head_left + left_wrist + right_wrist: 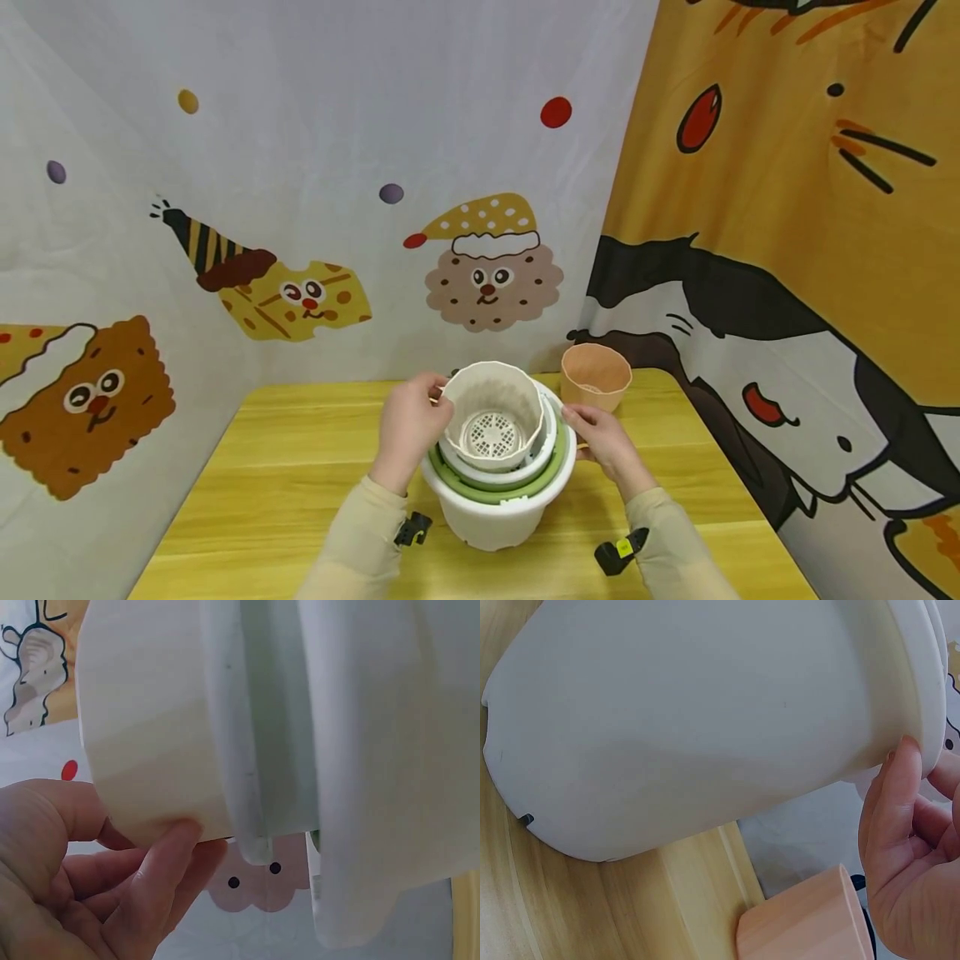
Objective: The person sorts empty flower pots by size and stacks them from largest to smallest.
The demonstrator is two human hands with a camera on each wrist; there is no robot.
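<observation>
A cream plastic flowerpot (493, 400) with a wavy rim and a slotted drainage base sits in the top of a nested stack of pots. Below it show a white rim, a green pot (491, 497) and a large white pot (491, 525) on the outside. My left hand (412, 423) pinches the cream pot's rim on its left side, thumb and fingers on either side of the wall. At the right, my right hand (606, 442) grips the big white pot's rim. In the right wrist view its fingers (896, 795) press under that rim.
An orange-pink pot (596, 375) stands at the table's back right, just behind my right hand. The stack rests on a wood-grain table (300, 492). Printed cloth (315, 167) hangs behind the table and along its right side.
</observation>
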